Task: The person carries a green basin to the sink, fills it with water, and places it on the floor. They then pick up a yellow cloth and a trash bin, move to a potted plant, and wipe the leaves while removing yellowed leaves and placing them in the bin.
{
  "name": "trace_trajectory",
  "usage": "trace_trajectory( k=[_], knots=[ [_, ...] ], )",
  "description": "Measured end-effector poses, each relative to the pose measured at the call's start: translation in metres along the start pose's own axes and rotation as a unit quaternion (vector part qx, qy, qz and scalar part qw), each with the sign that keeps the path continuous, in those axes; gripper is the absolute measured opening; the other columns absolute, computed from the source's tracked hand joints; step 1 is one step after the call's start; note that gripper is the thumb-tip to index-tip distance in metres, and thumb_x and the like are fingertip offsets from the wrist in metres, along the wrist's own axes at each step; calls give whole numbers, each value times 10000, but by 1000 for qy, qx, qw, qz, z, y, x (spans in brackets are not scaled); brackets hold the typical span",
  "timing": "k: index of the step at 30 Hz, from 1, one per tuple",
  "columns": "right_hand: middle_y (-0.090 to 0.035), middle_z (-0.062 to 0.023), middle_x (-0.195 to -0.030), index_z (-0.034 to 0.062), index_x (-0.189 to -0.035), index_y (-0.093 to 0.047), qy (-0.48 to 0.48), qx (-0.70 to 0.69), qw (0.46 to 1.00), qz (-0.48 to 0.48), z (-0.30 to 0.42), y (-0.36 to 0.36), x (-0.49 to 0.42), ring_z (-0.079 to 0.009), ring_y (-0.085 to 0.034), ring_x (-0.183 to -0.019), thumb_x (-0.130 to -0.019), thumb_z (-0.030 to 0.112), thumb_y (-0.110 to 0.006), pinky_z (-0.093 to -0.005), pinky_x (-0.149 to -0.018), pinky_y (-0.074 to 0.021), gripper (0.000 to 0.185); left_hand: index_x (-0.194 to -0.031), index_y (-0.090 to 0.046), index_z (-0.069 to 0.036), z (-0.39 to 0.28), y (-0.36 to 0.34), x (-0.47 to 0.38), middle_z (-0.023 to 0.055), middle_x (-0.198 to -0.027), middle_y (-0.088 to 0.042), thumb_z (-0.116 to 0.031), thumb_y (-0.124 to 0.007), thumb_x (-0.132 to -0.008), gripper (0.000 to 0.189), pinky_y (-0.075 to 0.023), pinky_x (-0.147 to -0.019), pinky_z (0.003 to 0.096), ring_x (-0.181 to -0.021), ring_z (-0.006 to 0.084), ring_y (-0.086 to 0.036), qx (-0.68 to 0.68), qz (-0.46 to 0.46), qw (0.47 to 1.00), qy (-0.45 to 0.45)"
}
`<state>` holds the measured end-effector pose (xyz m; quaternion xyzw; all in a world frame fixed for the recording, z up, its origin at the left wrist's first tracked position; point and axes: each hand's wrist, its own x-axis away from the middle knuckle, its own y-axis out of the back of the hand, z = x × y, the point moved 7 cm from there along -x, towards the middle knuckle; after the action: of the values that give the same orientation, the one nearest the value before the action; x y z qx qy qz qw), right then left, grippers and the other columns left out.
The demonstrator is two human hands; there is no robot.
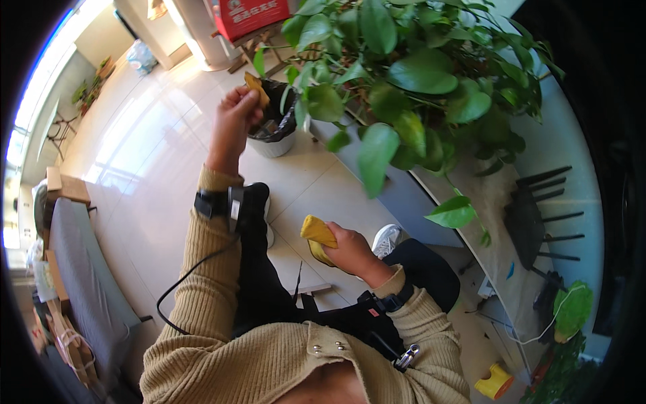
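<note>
My left hand [237, 111] pinches a dry yellow-brown leaf [257, 90] between thumb and fingers. It is at the near left rim of a white waste bin [272, 146] lined with a black plastic bag [288, 118], with some rubbish visible inside. Lower down, between my knees, my right hand [353, 252] is closed around a folded yellow cloth [318, 231], part of which hangs below the fingers. A large green potted plant [404, 76] with broad leaves spreads over the cabinet to the right of the bin; its pot is mostly hidden by foliage.
The long cabinet [439, 192] runs down the right side, bearing a black rack-like object [525, 227]. A red bag [252, 17] stands on a wooden stand beyond the bin. A grey sofa [91, 272] is at left, and a yellow container [493, 381] lies at lower right.
</note>
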<state>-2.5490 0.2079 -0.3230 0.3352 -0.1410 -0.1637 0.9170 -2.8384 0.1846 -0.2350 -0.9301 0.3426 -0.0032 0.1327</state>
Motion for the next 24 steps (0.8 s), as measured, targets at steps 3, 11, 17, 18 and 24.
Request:
trace_trajectory(
  k=[3,11,17,18,24],
  knots=[
    [-605,-194,-774,63,-1052,-505,4,-6,1000,27,3,-5,-1,-379,-582,-734,-750,190,-587,-427,-645,-473,337,-914,-568,-35,17,49,-45,38,-769,-607,-147,-577,-826,143,-404,-491,162,-569,59,-520,-142,-97,985,-21],
    [-598,-206,-818,61,-1097,-486,-5,-36,997,63,0,-17,-12,-380,-573,-772,-741,175,-599,-418,-664,-467,391,-1105,-516,8,132,86,-111,206,-957,-607,-219,-607,-718,457,-472,-788,386,-879,332,-592,-543,-98,833,32],
    [-604,-198,-827,47,-1106,-485,-8,12,996,85,-3,-30,-23,-373,-576,-776,-748,187,-600,-410,-668,-467,401,-836,-647,-64,122,4,-85,171,-830,-626,-161,-548,-724,178,-476,-758,395,-810,332,-600,-488,10,873,-1],
    [-605,-196,-827,48,-1111,-484,-25,39,994,95,-6,-33,-24,-371,-578,-775,-751,192,-599,-409,-669,-468,405,-789,-647,-58,118,-7,-80,177,-785,-619,-180,-548,-729,168,-479,-733,402,-773,338,-599,-499,26,866,-15],
    [-612,-173,-825,70,-1068,-506,22,-32,997,66,1,-23,-19,-355,-587,-772,-755,217,-588,-408,-674,-471,354,-718,-591,-49,113,-56,-50,61,-546,-555,-180,-524,-818,178,-441,-473,298,-486,180,-550,-540,337,770,-40]
  ],
)
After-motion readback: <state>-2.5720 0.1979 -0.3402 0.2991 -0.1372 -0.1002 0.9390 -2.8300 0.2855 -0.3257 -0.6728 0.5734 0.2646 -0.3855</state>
